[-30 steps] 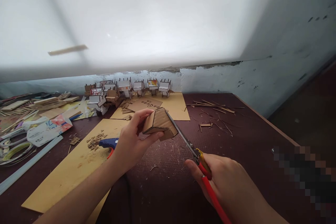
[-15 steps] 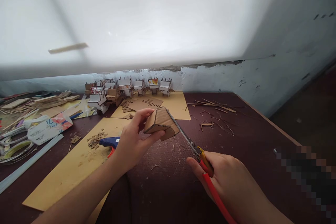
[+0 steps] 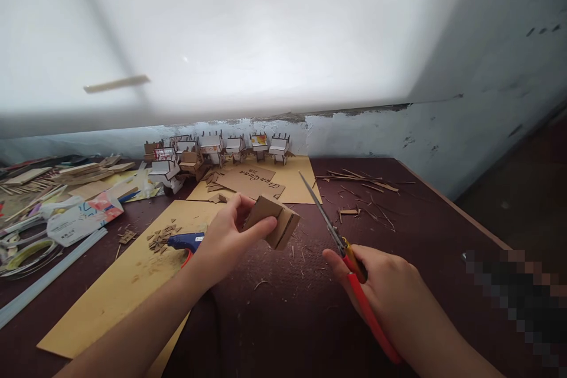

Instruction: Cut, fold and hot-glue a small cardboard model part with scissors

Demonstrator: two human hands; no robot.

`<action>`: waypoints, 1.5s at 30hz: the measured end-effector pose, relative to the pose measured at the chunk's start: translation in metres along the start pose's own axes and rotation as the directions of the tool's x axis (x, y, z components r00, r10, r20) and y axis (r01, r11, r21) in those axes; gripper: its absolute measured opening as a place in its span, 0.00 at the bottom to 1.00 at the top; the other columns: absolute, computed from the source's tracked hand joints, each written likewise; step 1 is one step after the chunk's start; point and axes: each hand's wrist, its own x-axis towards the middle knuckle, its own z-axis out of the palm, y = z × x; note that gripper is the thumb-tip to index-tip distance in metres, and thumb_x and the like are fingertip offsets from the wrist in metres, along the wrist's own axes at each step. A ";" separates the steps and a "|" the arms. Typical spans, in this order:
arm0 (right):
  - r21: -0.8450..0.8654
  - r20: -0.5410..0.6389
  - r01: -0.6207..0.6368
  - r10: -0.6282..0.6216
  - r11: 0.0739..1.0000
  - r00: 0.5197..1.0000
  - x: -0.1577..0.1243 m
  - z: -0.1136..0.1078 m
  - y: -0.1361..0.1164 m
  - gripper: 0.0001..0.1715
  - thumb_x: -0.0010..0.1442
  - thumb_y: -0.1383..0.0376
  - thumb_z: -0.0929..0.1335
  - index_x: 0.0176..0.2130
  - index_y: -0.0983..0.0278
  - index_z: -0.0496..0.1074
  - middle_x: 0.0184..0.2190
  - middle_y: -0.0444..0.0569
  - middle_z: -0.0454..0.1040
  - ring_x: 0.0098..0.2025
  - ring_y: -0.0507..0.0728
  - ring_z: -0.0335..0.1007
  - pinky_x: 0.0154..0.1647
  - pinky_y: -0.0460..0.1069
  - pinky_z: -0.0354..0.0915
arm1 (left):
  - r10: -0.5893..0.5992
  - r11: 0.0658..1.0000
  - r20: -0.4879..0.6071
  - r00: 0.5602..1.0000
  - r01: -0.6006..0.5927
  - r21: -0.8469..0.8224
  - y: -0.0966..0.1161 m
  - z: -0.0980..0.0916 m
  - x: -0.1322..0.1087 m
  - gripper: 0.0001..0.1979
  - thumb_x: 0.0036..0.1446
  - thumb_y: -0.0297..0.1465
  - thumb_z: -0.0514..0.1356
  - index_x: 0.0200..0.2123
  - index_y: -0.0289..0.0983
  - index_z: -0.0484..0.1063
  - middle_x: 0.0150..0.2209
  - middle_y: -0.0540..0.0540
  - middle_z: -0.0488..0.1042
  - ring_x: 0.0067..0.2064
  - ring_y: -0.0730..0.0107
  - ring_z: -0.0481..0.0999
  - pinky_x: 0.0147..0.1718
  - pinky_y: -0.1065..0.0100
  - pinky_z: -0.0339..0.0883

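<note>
Pinched between the thumb and fingers of my left hand is a small folded cardboard piece, tilted above the dark table. My right hand grips scissors with red and yellow handles. The scissor blades look closed and point up and left, apart from the cardboard piece. Left of my left hand, a blue glue gun lies on a yellow board, partly hidden by my wrist, its tip beside small cardboard scraps.
Several small cardboard models stand along the wall. Lettered cardboard lies on another yellow board. Thin offcuts are scattered to the right. Cardboard strips, tape rolls and glue sticks crowd the left side.
My left hand has turned the cardboard piece so another face shows. The scissors have moved right and down, away from the piece's edge.
</note>
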 end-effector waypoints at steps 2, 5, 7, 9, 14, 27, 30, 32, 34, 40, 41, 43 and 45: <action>0.011 0.014 -0.024 0.024 1.000 1.000 0.002 -0.002 0.002 0.35 0.67 0.36 0.57 0.21 0.57 0.56 0.16 0.43 0.66 0.18 0.55 0.60 0.22 0.49 0.56 | -0.111 0.990 0.038 0.993 0.113 -0.081 0.002 -0.001 0.001 0.16 0.58 0.43 0.68 0.40 0.39 0.71 0.42 0.42 0.83 0.46 0.56 0.83 0.42 0.59 0.76; 0.012 0.000 -0.029 0.029 1.000 1.000 0.006 -0.001 0.009 0.31 0.67 0.38 0.58 0.24 0.56 0.58 0.18 0.43 0.67 0.19 0.56 0.62 0.22 0.50 0.57 | -0.180 0.972 0.105 0.978 0.193 -0.132 0.002 -0.001 0.002 0.17 0.59 0.44 0.66 0.44 0.39 0.73 0.44 0.40 0.83 0.45 0.54 0.83 0.40 0.58 0.77; 0.001 -0.049 -0.009 0.009 1.000 0.999 0.009 0.001 0.017 0.28 0.67 0.41 0.61 0.26 0.56 0.59 0.22 0.44 0.70 0.21 0.57 0.66 0.23 0.50 0.59 | -0.172 0.976 0.144 0.974 0.188 -0.107 0.002 -0.001 0.002 0.18 0.60 0.45 0.66 0.46 0.39 0.73 0.44 0.40 0.83 0.42 0.56 0.84 0.37 0.60 0.76; -0.011 -0.091 0.009 -0.010 1.000 0.996 0.013 0.004 0.027 0.24 0.66 0.44 0.64 0.29 0.57 0.61 0.28 0.47 0.73 0.25 0.57 0.70 0.25 0.51 0.61 | -0.123 0.991 0.139 0.983 0.128 -0.030 0.001 0.000 0.002 0.17 0.59 0.44 0.66 0.46 0.40 0.74 0.42 0.42 0.83 0.40 0.58 0.83 0.36 0.61 0.75; -0.142 -0.050 -0.019 0.012 0.990 0.999 0.025 0.009 0.047 0.12 0.65 0.55 0.67 0.34 0.59 0.67 0.36 0.51 0.78 0.33 0.62 0.76 0.29 0.52 0.63 | -0.052 0.998 0.140 0.989 0.047 0.037 -0.001 -0.002 0.002 0.16 0.59 0.42 0.66 0.47 0.42 0.75 0.40 0.45 0.83 0.39 0.60 0.83 0.36 0.62 0.76; -0.114 -0.044 -0.012 0.007 0.993 0.999 0.033 0.009 0.050 0.18 0.60 0.74 0.65 0.49 0.68 0.74 0.50 0.58 0.78 0.53 0.66 0.75 0.52 0.58 0.69 | -0.044 0.985 0.239 0.970 0.082 -0.153 -0.005 -0.004 0.002 0.23 0.57 0.39 0.70 0.55 0.44 0.77 0.47 0.44 0.83 0.47 0.59 0.83 0.46 0.60 0.78; -0.083 -0.037 -0.041 0.038 0.996 0.999 0.034 0.010 0.051 0.21 0.61 0.73 0.65 0.53 0.68 0.74 0.54 0.59 0.78 0.55 0.67 0.75 0.54 0.58 0.69 | -0.047 0.986 0.255 0.966 0.085 -0.141 -0.003 -0.003 0.001 0.22 0.58 0.40 0.69 0.56 0.44 0.77 0.47 0.45 0.83 0.48 0.60 0.83 0.46 0.61 0.77; -0.063 -0.020 -0.062 0.061 0.996 0.998 0.035 0.009 0.053 0.22 0.60 0.72 0.67 0.54 0.67 0.75 0.54 0.58 0.79 0.55 0.68 0.76 0.54 0.59 0.70 | -0.051 0.994 0.247 0.968 0.073 -0.081 -0.001 -0.003 0.001 0.22 0.60 0.43 0.67 0.56 0.44 0.77 0.46 0.46 0.84 0.46 0.60 0.83 0.44 0.62 0.77; -0.044 -0.005 -0.079 0.079 0.996 0.997 0.036 0.008 0.053 0.23 0.58 0.71 0.69 0.53 0.66 0.76 0.54 0.57 0.80 0.55 0.68 0.77 0.54 0.60 0.70 | -0.080 0.997 0.227 0.971 0.082 -0.001 0.002 -0.003 0.001 0.24 0.61 0.46 0.65 0.58 0.45 0.77 0.43 0.46 0.84 0.44 0.60 0.83 0.40 0.64 0.76; 0.011 0.011 -0.077 0.077 0.997 0.997 0.035 -0.002 0.046 0.13 0.59 0.67 0.70 0.44 0.61 0.80 0.47 0.53 0.82 0.47 0.67 0.79 0.47 0.59 0.72 | -0.082 0.993 0.234 0.969 0.059 0.104 0.003 0.001 -0.001 0.22 0.60 0.43 0.66 0.56 0.44 0.77 0.48 0.47 0.83 0.47 0.59 0.82 0.45 0.62 0.75; 0.017 0.006 -0.071 0.071 0.997 0.997 0.033 -0.004 0.043 0.10 0.61 0.63 0.70 0.43 0.60 0.80 0.46 0.52 0.82 0.46 0.67 0.79 0.46 0.60 0.72 | -0.049 0.986 0.216 0.975 0.013 0.168 0.002 0.002 -0.003 0.22 0.60 0.42 0.66 0.56 0.44 0.77 0.49 0.47 0.83 0.48 0.59 0.82 0.46 0.61 0.75; 0.072 0.009 -0.038 0.037 0.997 0.999 0.028 -0.008 0.034 0.13 0.65 0.56 0.69 0.42 0.59 0.80 0.46 0.51 0.82 0.47 0.66 0.79 0.47 0.59 0.72 | 0.066 0.939 0.181 0.981 -0.122 0.322 -0.002 0.005 -0.006 0.21 0.59 0.40 0.68 0.55 0.45 0.76 0.49 0.48 0.82 0.49 0.58 0.81 0.47 0.59 0.74; 0.247 0.062 0.026 -0.042 0.969 0.997 0.021 -0.009 0.025 0.16 0.66 0.52 0.69 0.46 0.58 0.79 0.46 0.50 0.81 0.48 0.63 0.79 0.49 0.56 0.73 | 0.197 0.870 0.198 0.960 -0.264 0.415 -0.007 0.009 -0.009 0.22 0.57 0.39 0.69 0.55 0.45 0.75 0.50 0.48 0.82 0.51 0.58 0.80 0.49 0.59 0.73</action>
